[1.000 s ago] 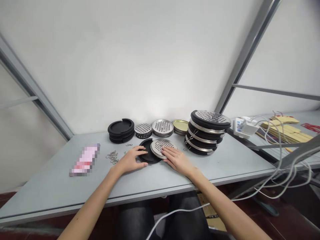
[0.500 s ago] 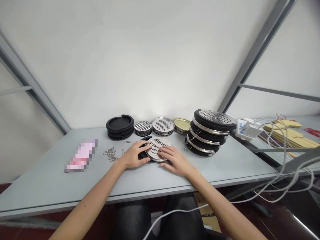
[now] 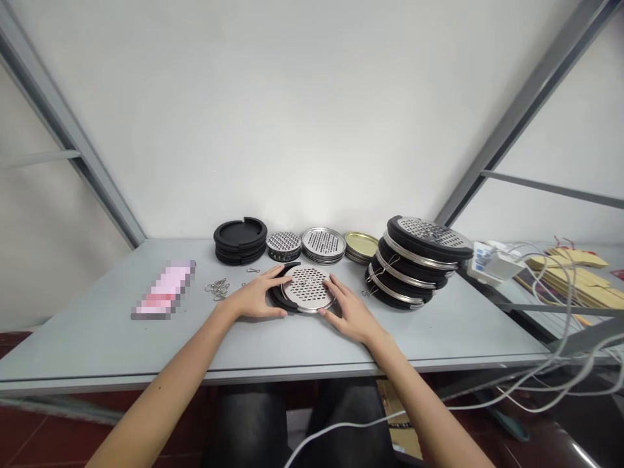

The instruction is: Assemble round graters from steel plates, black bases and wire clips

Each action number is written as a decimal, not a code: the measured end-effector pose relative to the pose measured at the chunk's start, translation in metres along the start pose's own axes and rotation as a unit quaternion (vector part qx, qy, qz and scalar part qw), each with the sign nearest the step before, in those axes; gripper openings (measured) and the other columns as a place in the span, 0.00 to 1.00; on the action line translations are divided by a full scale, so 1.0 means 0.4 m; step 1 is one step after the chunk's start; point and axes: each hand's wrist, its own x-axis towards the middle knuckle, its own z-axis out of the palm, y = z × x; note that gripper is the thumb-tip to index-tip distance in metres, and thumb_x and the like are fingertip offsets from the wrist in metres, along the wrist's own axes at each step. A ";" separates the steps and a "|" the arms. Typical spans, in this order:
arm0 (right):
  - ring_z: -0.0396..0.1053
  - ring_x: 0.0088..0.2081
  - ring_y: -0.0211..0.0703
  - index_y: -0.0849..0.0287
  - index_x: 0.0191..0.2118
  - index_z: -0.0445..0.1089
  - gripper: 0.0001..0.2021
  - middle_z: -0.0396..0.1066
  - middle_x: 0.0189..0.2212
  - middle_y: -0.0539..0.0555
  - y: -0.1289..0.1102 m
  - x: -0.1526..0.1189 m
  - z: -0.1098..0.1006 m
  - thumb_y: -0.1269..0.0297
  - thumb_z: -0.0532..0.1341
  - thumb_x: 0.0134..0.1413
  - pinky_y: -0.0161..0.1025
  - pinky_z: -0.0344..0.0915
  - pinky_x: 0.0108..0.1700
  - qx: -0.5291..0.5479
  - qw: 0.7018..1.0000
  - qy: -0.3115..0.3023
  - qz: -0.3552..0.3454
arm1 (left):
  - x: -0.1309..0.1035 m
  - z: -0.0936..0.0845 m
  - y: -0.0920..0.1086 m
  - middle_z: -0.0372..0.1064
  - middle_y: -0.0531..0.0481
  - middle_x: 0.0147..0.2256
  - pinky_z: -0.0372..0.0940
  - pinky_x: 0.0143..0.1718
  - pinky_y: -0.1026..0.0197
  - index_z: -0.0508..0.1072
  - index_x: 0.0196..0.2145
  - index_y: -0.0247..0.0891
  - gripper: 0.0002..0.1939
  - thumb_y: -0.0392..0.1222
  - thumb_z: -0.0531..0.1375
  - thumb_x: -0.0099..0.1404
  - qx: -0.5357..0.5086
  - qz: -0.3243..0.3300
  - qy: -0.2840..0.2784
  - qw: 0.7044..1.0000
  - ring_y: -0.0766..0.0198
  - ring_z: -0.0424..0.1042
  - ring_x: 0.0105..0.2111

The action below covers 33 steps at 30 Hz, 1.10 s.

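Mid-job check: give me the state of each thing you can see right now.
Left hand: spread, fingertips at the perforated disc
Right hand: spread, at the disc's right edge
Black holder: partly covered by the disc; full seating unclear
Black rings: stacked
Small grater discs: stacked
Slotted discs: stacked
Gold discs: stacked
Tall pile: stacked, slotted disc topmost
Wire clips: loose, bunched
Pink item: blurred, cannot tell

1. here we are, up on the head, one view, looking forward and down at the table (image 3: pixel 302 348).
2. we're so near that the forearms (image 3: pixel 178 377) rise from our bottom edge, left hand (image 3: pixel 256 297) and right hand (image 3: pixel 358 316) just below mid-frame.
3. straight ahead, we face the pale wall (image 3: pixel 292 117), filling our upper half.
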 end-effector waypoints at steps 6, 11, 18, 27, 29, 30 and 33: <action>0.52 0.66 0.57 0.60 0.65 0.56 0.36 0.49 0.67 0.65 0.006 0.009 0.003 0.44 0.58 0.57 0.55 0.55 0.65 0.034 0.999 0.004 0.005 | 0.000 0.009 -0.003 0.37 0.43 0.70 0.46 0.66 0.42 0.59 0.65 0.45 0.46 0.63 0.66 0.53 -0.006 -0.012 0.003 1.000 0.45 0.41 0.68; 0.53 0.66 0.57 0.59 0.65 0.56 0.36 0.50 0.67 0.65 0.009 0.015 0.006 0.45 0.60 0.55 0.55 0.54 0.65 0.046 0.999 0.008 -0.005 | 0.001 0.028 -0.005 0.36 0.41 0.70 0.47 0.66 0.43 0.57 0.66 0.43 0.49 0.66 0.65 0.53 0.001 -0.020 0.017 1.000 0.44 0.42 0.68; 0.52 0.66 0.62 0.59 0.67 0.52 0.37 0.46 0.68 0.65 0.014 0.017 0.005 0.45 0.58 0.58 0.58 0.54 0.64 0.029 0.999 -0.013 -0.008 | 0.016 0.081 0.032 0.48 0.34 0.66 0.50 0.64 0.40 0.59 0.64 0.37 0.50 0.68 0.65 0.52 0.047 -0.016 0.084 0.995 0.42 0.45 0.67; 0.50 0.67 0.60 0.59 0.67 0.52 0.38 0.48 0.68 0.65 0.026 0.020 0.012 0.45 0.59 0.56 0.58 0.53 0.65 0.070 0.997 0.015 0.014 | 0.019 0.043 0.031 0.43 0.37 0.68 0.54 0.62 0.40 0.54 0.66 0.40 0.54 0.69 0.65 0.50 0.083 0.002 0.078 0.993 0.38 0.51 0.65; 0.51 0.67 0.59 0.61 0.66 0.52 0.36 0.50 0.66 0.67 0.028 0.019 0.014 0.47 0.58 0.59 0.59 0.52 0.65 0.071 0.997 0.031 0.024 | 0.013 0.027 0.019 0.44 0.38 0.68 0.53 0.63 0.40 0.52 0.67 0.43 0.52 0.68 0.64 0.52 0.073 -0.010 0.063 0.995 0.39 0.50 0.65; 0.52 0.66 0.59 0.62 0.66 0.52 0.35 0.53 0.65 0.67 0.029 0.019 0.014 0.48 0.57 0.60 0.59 0.53 0.65 0.072 0.996 0.038 0.024 | 0.009 0.021 0.014 0.47 0.39 0.67 0.53 0.63 0.40 0.52 0.67 0.43 0.51 0.66 0.64 0.53 0.066 -0.015 0.059 0.996 0.40 0.50 0.65; 0.56 0.64 0.58 0.64 0.66 0.53 0.34 0.57 0.63 0.68 0.030 0.017 0.012 0.50 0.57 0.60 0.57 0.54 0.65 0.072 0.997 0.040 0.006 | 0.003 0.011 0.006 0.52 0.40 0.65 0.54 0.63 0.43 0.48 0.68 0.43 0.51 0.63 0.64 0.55 0.037 -0.014 0.057 0.998 0.44 0.53 0.64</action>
